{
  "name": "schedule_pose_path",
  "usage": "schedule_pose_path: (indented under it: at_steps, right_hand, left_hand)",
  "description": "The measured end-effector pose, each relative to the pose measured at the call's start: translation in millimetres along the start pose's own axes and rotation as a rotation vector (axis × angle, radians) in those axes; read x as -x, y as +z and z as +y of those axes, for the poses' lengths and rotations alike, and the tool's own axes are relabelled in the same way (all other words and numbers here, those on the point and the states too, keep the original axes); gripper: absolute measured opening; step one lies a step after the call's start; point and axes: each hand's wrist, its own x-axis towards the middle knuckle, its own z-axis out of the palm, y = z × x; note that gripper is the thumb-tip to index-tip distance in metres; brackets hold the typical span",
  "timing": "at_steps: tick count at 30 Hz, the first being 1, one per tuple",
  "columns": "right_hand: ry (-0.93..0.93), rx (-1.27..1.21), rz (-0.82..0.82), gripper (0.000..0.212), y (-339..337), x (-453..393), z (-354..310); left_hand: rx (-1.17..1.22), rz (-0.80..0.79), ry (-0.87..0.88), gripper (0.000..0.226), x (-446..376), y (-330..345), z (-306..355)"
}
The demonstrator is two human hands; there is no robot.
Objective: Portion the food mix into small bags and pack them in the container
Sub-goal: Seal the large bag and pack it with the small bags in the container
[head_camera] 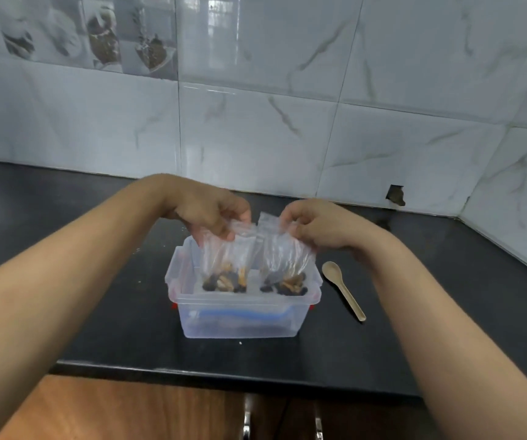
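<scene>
Two small zip bags of nut mix hang over the clear plastic container (240,315): left hand (206,214) pinches the 9 o'clock bag (224,262), right hand (313,228) the 3 o'clock bag (286,260). Lower both upright, side by side, tops pinched shut, clear of the wooden spoon (343,289).

Home kitchen: black stone countertop (65,249), marble-look wall tiles (383,74) with food-print decor tiles (97,33), wooden cabinet fronts (128,411) below.
</scene>
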Motion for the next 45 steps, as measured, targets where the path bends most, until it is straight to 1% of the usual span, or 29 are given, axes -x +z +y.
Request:
schedule_pose_path:
  at_steps: [2,5,8,9,11,14,15,17,19,21,23,25,28,31,33,34,40,42,43,45]
  right_hand:
    - [0.0,0.065,-0.059,0.03,10.9,-8.5,4.1]
    - [-0.015,0.158,-0.105,0.023,19.2,-14.1,6.6]
    - [-0.022,0.205,-0.106,0.024,25.6,-20.3,9.5]
    - [-0.009,0.236,-0.085,0.025,28.6,-22.2,11.0]
    - [0.026,0.383,0.02,0.025,36.2,-24.2,13.0]
    - [-0.049,0.706,0.236,0.024,50.2,-24.1,15.2]
    - [-0.084,0.762,0.269,0.025,53.9,-23.6,16.2]
    - [-0.127,0.812,0.277,0.025,58.5,-23.7,18.2]
    - [-0.145,0.842,0.278,0.025,60.8,-23.0,17.8]
    - [-0.165,0.861,0.323,0.023,60.7,-20.3,15.5]
    - [-0.199,0.877,0.381,0.023,59.7,-16.6,12.3]
    - [-0.246,0.864,0.38,0.025,60.2,-12.9,7.7]
    - [-0.236,0.774,0.251,0.018,65.3,-7.7,-0.4]
    - [-0.187,0.788,0.1,0.015,71.8,-7.9,0.8]
    - [-0.15,0.778,0.034,0.008,74.6,-10.8,4.9]
    - [-0.136,0.774,0.008,0.008,76.0,-13.0,6.2]
    - [-0.089,0.767,-0.107,0.034,75.2,-15.0,6.3]
    - [-0.081,0.745,-0.097,0.034,75.4,-15.3,8.1]
    - [-0.094,0.717,-0.06,0.029,75.5,-15.4,8.5]
    - [-0.105,0.649,0.107,0.017,72.2,-14.7,8.6]
  left_hand:
    - [-0.021,-0.013,-0.039,0.02,-4.9,10.4,-6.2]
    - [0.004,-0.036,-0.063,0.024,-9.8,20.9,-10.6]
    - [-0.04,-0.015,-0.073,0.022,-15.7,27.3,-12.0]
    - [-0.124,0.022,-0.083,0.022,-18.2,29.1,-11.3]
    - [-0.409,0.155,-0.127,0.027,-22.1,34.1,-6.9]
    - [-0.738,0.383,-0.195,0.023,-21.6,49.5,2.9]
    - [-0.843,0.437,-0.194,0.02,-21.7,55.4,4.6]
    - [-0.988,0.541,-0.169,0.019,-21.6,65.0,5.0]
    - [-0.986,0.643,-0.149,0.027,-18.7,70.2,4.8]
    - [-0.941,0.672,-0.155,0.03,-15.6,74.0,5.9]
    - [-0.88,0.632,-0.178,0.026,-13.1,76.9,8.9]
    - [-0.841,0.548,-0.214,0.022,-12.3,78.5,10.3]
    - [-0.8,0.462,-0.241,0.027,-14.2,81.1,7.2]
    - [-0.77,0.444,-0.253,0.033,-18.5,84.4,1.0]
    - [-0.775,0.423,-0.256,0.035,-21.6,87.5,-4.7]
    - [-0.778,0.413,-0.257,0.035,-23.1,89.5,-8.6]
    - [-0.766,0.361,-0.214,0.032,-25.9,94.7,-17.7]
    - [-0.765,0.357,-0.214,0.032,-23.3,91.5,-13.8]
    - [-0.741,0.378,-0.209,0.031,-19.7,87.6,-10.5]
    - [-0.654,0.494,-0.16,0.027,-10.8,75.2,-6.6]
